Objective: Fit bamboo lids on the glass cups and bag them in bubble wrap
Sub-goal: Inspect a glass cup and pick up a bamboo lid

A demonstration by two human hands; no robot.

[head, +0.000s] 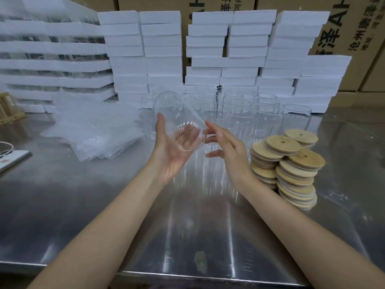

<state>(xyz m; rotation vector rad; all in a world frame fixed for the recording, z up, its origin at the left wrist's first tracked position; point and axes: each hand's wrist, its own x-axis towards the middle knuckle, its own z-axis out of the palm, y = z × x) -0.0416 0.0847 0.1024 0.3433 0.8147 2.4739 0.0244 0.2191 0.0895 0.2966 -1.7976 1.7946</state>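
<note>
Your left hand (170,155) curls its fingers round a tilted glass cup (177,113); your right hand (227,149) spreads its fingers just beside it.

A shiny steel table (104,205) is carrying everything. A loose pile of bubble-wrap bags (93,130) is lying on its left side. Glass cups (239,113) are standing upright in a cluster toward the back. Bamboo lids (291,167) are sitting in uneven stacks at the right, near the cups. White foam boxes (208,59) are standing stacked along the far edge.
</note>
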